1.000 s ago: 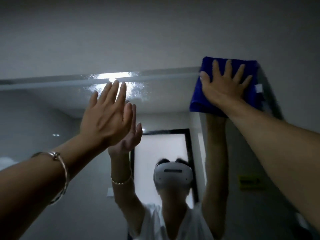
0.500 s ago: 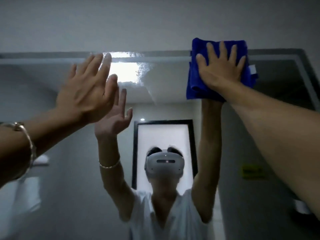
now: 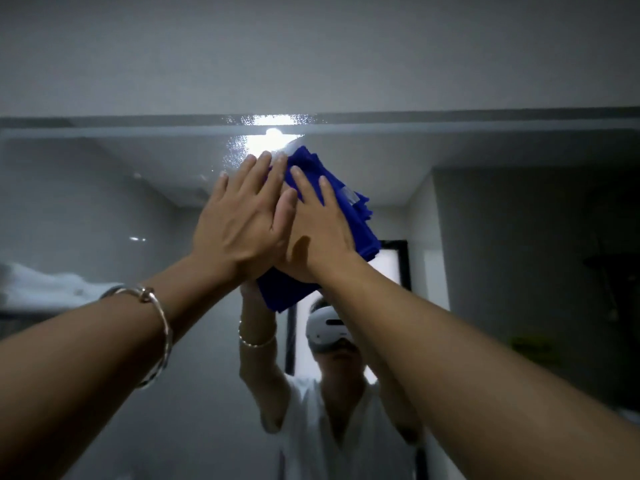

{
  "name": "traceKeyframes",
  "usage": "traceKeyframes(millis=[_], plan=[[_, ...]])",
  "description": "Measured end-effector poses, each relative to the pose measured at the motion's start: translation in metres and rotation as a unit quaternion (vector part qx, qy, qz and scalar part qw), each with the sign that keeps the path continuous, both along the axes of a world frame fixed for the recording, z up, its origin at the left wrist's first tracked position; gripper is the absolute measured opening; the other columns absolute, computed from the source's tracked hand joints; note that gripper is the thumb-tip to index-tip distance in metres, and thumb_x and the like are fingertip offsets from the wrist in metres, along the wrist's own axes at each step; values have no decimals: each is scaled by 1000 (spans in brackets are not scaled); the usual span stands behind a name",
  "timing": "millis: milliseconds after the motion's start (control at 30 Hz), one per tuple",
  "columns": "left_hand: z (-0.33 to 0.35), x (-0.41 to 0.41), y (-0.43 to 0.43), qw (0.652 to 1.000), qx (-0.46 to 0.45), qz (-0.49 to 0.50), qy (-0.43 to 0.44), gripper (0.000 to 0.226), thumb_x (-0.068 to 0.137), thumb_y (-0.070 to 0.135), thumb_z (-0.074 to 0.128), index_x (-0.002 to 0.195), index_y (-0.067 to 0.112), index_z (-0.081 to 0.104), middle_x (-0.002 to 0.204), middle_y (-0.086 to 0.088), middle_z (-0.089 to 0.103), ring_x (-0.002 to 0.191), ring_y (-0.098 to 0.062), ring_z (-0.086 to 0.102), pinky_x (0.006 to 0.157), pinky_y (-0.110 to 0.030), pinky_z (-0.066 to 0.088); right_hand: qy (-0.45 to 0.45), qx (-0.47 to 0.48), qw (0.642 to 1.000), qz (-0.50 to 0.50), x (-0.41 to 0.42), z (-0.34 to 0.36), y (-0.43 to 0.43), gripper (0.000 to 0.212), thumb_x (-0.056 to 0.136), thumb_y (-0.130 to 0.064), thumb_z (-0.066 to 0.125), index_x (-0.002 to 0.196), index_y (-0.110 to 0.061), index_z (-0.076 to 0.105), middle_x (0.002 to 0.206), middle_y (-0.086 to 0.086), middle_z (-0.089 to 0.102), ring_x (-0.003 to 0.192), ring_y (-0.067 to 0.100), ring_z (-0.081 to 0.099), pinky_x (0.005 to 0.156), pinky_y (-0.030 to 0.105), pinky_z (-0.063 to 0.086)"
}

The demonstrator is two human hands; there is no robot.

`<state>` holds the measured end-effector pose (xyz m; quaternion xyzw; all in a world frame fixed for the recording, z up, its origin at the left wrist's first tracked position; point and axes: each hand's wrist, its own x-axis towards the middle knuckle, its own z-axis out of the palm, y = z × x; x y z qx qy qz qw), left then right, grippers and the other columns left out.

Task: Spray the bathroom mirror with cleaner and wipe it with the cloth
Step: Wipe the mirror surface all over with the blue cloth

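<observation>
1. The mirror (image 3: 104,209) fills the view; droplets of cleaner cluster near its top edge around the reflected ceiling light (image 3: 273,140).
2. The blue cloth (image 3: 343,216) has swept left from the mirror's upper right corner to the wet patch at centre. Wiping looks well underway, with the sprayed spot being reached now.
3. The right hand (image 3: 322,237) presses the cloth flat on the glass, fingers spread and extended, not gripping.
4. The left hand (image 3: 242,220), a moment ago apart and bare, now overlaps it, fingers straight, holding nothing.
5. A silver bangle (image 3: 156,337) circles the left wrist.
6. The cloth's small tag (image 3: 348,195) is unreadable; no legible writing anywhere.
</observation>
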<state>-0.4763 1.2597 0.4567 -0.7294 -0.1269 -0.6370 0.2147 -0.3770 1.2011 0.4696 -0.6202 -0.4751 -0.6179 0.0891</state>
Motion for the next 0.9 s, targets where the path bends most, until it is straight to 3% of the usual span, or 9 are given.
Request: traceKeyframes(millis=[167,433,567,700,767,900], plan=[[-1,-12,6,1000,18,16,14,76,85,52,-4,149,13,12,156,-8,15,144,-22,12,114,-42,12,58,85,994,31,42,-9,-39,63,94,-59,19,151,-33,9,160,0,2,146,23,-5,116,46,-8],[-5,-18,-1,998,15,52,28,77,85,53,-6,149,14,11,156,-9,14,144,-22,11,114,-41,10,105,110,988,24,44,-15,-42,69,88,-59,10,151,-33,0,160,2,-5,145,26,-11,115,50,-9],[-15,-30,18,996,13,74,42,79,82,55,-8,149,17,9,157,-6,12,144,-19,8,115,-40,9,109,129,985,17,38,39,-30,64,94,-60,17,151,-34,5,160,3,-2,145,29,-9,114,53,-7],[-28,-91,48,991,33,118,48,72,88,54,-1,149,18,10,156,-6,16,144,-18,11,114,-37,9,216,195,956,21,12,111,-13,61,97,-54,14,152,-28,6,160,7,-2,144,36,-11,112,58,-9],[-27,-119,62,990,25,137,26,72,88,54,0,149,18,11,156,-6,17,144,-19,13,114,-37,10,194,173,965,14,-9,111,11,61,98,-54,11,152,-27,4,160,6,-2,144,37,-11,112,59,-10],[-9,-117,74,994,-37,97,-42,71,89,50,3,149,14,13,156,-9,16,144,-21,12,114,-43,13,33,33,998,41,-72,42,84,62,96,-57,16,152,-31,4,160,3,-4,144,34,-12,111,57,-11]])
